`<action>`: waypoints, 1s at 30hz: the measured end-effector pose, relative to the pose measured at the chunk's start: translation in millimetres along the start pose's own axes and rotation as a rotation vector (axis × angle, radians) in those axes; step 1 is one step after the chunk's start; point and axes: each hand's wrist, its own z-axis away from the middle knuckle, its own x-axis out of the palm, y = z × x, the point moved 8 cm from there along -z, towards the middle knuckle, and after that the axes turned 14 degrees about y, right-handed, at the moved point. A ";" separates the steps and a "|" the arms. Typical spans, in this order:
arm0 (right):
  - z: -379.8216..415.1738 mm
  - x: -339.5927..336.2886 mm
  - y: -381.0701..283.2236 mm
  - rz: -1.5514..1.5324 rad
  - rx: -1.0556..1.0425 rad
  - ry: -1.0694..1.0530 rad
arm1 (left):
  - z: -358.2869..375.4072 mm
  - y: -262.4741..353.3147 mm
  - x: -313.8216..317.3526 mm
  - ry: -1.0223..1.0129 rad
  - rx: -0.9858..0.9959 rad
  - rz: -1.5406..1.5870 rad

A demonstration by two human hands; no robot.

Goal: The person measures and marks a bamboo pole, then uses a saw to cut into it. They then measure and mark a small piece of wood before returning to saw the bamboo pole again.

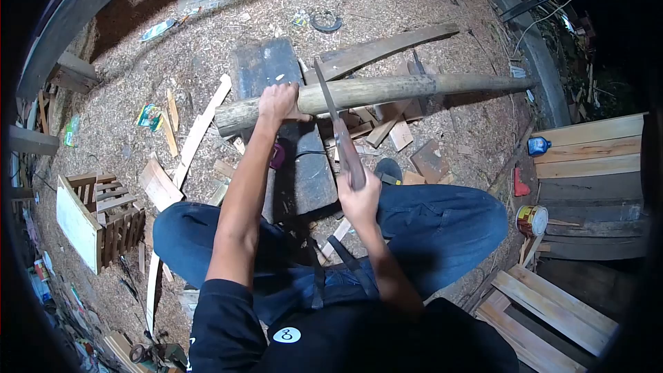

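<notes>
My left hand [277, 102] is closed over a long, pale wooden pole [387, 92], pressing near its thick left end. Under that end lies a dark plank [314, 173]. My right hand [360, 200] is wrapped round the brown handle of what looks like a hand saw [349, 155]. Its narrow blade, seen nearly edge-on, points away from me and crosses the pole just right of my left hand. Blur hides the teeth and the exact contact with the wood.
Wood chips cover the ground [186, 90]. A curved board [387, 50] lies beyond the pole, with offcuts [400, 135] nearer. At left stands a slatted wooden crate [97, 221]. A can [532, 221], a blue bottle [539, 146] and boards [594, 141] are at right.
</notes>
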 end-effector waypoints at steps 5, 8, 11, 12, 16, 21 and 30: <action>-46.8 41.5 -0.4 -0.047 -0.060 0.023 | 5.9 7.2 -9.5 0.033 -0.043 -0.026; -53.6 52.6 2.9 0.045 -0.108 0.013 | 0.2 5.0 -5.1 -0.006 0.023 -0.011; -4.8 3.2 3.4 -0.032 -0.142 -0.002 | -1.8 2.9 -5.0 -0.026 -0.001 -0.047; 1.8 -3.4 2.8 -0.048 -0.085 0.010 | -3.3 3.4 -6.7 -0.107 -0.047 -0.031; -39.2 33.2 5.9 -0.026 -0.143 0.050 | 5.9 8.4 -6.9 0.015 -0.022 -0.071; -39.1 29.2 -1.4 -0.044 -0.030 0.009 | 7.1 10.1 -0.4 0.024 0.040 -0.040; -73.1 65.7 14.1 0.043 -0.118 0.029 | -1.0 4.1 -1.5 0.013 0.045 -0.031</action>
